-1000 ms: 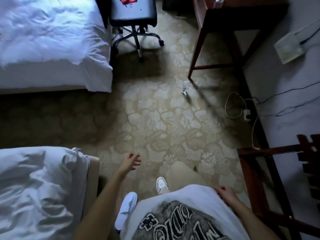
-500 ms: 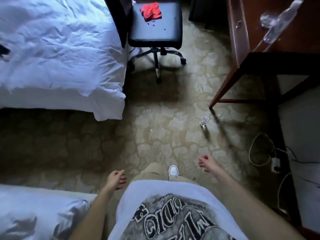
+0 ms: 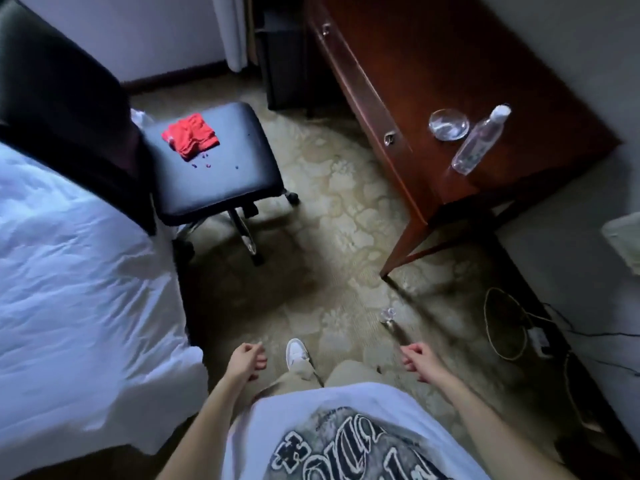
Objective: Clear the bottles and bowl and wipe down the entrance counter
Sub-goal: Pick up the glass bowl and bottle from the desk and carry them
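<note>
Bare fingers curl loosely on the left hand (image 3: 246, 361) and right hand (image 3: 419, 361), both empty. Ahead, the clear bottle (image 3: 479, 140) and glass bowl (image 3: 449, 124) stand touching on the wooden counter (image 3: 415, 64). Judged the approach step; next comes reaching for the bottle.

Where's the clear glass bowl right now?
Head view, upper right: the clear glass bowl sits on the dark wooden desk, just left of the clear plastic bottle.

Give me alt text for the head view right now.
Both hands, left and right, hang empty above patterned carpet. Ahead on the right, a wooden counter holds a clear bottle and glass bowl; another bottle stands on the floor.
</note>
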Demonstrator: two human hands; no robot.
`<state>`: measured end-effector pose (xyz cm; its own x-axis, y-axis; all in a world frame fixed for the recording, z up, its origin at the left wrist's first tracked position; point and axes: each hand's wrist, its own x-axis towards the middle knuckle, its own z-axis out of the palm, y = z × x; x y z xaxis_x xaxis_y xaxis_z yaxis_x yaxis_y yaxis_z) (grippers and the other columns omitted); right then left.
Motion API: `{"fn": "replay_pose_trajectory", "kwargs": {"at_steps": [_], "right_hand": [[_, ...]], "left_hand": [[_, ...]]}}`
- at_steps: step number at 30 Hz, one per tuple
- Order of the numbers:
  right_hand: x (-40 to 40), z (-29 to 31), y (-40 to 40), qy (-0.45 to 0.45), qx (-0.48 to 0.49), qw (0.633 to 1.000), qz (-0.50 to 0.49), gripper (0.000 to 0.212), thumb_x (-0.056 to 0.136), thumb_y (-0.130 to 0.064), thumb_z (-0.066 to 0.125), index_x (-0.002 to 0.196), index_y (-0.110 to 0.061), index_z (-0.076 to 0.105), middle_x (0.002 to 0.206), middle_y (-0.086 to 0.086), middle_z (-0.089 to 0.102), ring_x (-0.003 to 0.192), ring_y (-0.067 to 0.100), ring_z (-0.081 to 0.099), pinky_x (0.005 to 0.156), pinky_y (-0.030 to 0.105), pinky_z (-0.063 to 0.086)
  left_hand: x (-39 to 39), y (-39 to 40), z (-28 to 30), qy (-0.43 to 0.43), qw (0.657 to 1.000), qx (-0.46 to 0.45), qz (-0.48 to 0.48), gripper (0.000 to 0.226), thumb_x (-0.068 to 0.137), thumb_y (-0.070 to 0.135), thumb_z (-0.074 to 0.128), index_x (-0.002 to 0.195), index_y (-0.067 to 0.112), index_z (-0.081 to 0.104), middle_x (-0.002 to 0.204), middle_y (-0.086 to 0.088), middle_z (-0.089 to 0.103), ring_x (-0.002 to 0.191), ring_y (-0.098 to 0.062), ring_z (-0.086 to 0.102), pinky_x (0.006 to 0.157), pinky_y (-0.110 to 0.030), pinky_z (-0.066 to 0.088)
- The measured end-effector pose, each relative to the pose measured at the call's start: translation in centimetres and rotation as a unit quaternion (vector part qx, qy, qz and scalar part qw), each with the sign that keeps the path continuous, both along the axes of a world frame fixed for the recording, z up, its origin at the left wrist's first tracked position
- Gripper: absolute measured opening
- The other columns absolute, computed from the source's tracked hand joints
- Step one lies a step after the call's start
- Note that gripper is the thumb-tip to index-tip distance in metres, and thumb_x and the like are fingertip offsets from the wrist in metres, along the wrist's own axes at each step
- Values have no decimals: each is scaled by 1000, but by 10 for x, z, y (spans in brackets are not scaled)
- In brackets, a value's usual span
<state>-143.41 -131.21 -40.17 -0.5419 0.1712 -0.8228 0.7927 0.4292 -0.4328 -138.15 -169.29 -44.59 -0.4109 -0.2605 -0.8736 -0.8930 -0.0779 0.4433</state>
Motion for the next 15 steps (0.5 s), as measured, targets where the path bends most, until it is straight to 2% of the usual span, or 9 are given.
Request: {"fn": "replay_pose_trajectory", "kwargs": {"at_steps": [4,7,9,11,13,15], "right_hand": [[-48,12,-17,27,-12,991,-131,21,97,-23,54,106,-4,53,90,11,61,67,14,54,55,23,33],[-101,20,-28,119,-12,964,-239,27,91,-27,63,108,-9,52,110,15,62,81,17,60,63,25,41],[-143,24,-30,174,-10,938,-299,41,85,-30,72,114,-11,50,116,14,59,93,20,59,76,27,46],[-192,31,-27,230,-10,912,-340,60,77,-31,80,121,-10,45,118,12,54,102,21,56,88,30,47],[-244,37,-21,279,-1,888,-366,71,72,-28,84,126,-12,41,122,8,49,106,19,52,87,22,45],[-294,42,-9,314,12,867,-388,75,72,-20,84,129,-10,36,126,7,44,109,15,48,79,8,44]], "left_hand": [[-155,-1,52,85,989,-32,-115,21,100,27,52,86,12,55,69,-2,58,51,-10,52,42,-16,35],[-249,13,70,117,979,-12,-169,20,99,32,52,93,14,58,76,-1,63,61,-12,58,55,-21,41],[-301,30,74,122,972,4,-198,22,99,33,52,96,13,58,78,-2,64,65,-13,59,58,-23,43],[-350,52,76,142,963,21,-228,28,99,33,53,104,7,58,79,-4,65,64,-15,60,54,-23,44],[-397,76,81,167,951,39,-257,33,98,34,53,108,2,58,80,-4,66,62,-16,61,52,-23,45],[-445,101,92,182,938,49,-291,36,99,36,51,111,2,58,84,-4,68,66,-16,65,57,-27,47]]}}
